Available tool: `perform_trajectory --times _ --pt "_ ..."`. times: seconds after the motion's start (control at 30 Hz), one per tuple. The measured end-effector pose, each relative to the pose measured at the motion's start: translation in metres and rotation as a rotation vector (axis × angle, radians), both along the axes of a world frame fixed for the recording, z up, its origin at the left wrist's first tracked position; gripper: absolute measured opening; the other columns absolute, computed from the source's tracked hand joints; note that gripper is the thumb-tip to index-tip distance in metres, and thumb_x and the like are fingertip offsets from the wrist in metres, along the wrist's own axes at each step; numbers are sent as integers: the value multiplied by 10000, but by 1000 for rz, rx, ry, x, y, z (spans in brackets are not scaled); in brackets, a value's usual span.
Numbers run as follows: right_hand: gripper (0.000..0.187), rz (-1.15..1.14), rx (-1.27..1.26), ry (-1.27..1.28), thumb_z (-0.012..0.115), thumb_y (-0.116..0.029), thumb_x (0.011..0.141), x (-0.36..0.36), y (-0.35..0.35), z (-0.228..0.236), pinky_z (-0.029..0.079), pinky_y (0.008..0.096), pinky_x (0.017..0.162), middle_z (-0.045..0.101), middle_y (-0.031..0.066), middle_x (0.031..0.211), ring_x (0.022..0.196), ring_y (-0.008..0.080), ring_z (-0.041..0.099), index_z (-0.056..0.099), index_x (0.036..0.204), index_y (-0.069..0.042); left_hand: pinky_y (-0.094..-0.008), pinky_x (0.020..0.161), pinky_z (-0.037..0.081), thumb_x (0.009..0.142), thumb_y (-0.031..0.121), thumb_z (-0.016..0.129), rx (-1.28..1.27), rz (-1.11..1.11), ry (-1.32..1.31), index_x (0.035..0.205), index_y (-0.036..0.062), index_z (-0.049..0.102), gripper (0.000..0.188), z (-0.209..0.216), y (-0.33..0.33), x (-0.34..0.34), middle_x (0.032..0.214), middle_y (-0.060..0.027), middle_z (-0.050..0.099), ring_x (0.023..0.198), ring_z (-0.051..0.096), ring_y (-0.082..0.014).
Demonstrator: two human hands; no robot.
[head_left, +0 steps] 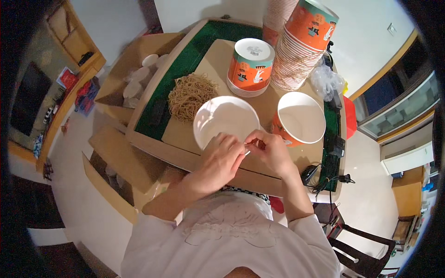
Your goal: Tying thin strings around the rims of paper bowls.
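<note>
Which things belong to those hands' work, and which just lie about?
Likely in use:
Left hand, right hand, by open white round paper tub
Open orange round paper tub
Tall stack of orange paper tubs
Tan stringy heap, perhaps

Likely just lying about:
Black cable plug
Crumpled clear plastic bag

No words or numbers can be read. The upturned cup [251,69] bears small print [256,49] on its base [254,49], too blurred to make out.

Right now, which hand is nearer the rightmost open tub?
Right. The right hand is beside the rightmost open tub, at its near left; the left hand is farther left, by the other open tub.
</note>
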State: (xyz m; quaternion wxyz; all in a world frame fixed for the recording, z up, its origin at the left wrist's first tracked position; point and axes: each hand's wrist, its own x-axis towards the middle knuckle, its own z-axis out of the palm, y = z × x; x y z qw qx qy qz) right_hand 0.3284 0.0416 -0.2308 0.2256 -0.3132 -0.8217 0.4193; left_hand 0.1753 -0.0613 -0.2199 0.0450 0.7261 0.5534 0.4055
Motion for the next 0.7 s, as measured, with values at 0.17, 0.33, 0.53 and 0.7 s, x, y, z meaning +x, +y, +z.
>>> perform_trajectory --times 0.17,0.33,0.53,0.7 --pt "103 2 10 48 643 -44 806 2 1 -4 466 281 576 634 108 754 595 148 569 610 901 -26 -283 554 453 882 56 568 -358 -158 -377 856 3 491 97 -17 29 -19 708 -77 583 647 575 -118" --pt "102 -68 -50 210 614 -41 849 3 3 -22 471 249 592 657 67 805 637 109 587 620 944 -5 -262 554 437 856 14 562 -296 -87 -572 854 6 509 53 -23 33 -15 673 -26 551 623 549 -100" --pt "77 -103 -220 308 567 -31 893 -2 7 -24 456 201 639 648 47 839 749 72 592 592 943 22 -260 515 386 793 -20 589 -207 -196 -207 816 32 533 80 -23 31 -20 651 12 497 603 491 -53" --pt "86 -116 -227 340 569 -18 881 -3 10 -28 506 247 694 666 89 811 781 124 642 597 931 46 -258 500 375 757 -52 575 -287 -205 -399 788 36 553 95 -17 28 -21 653 -13 502 566 486 -88"
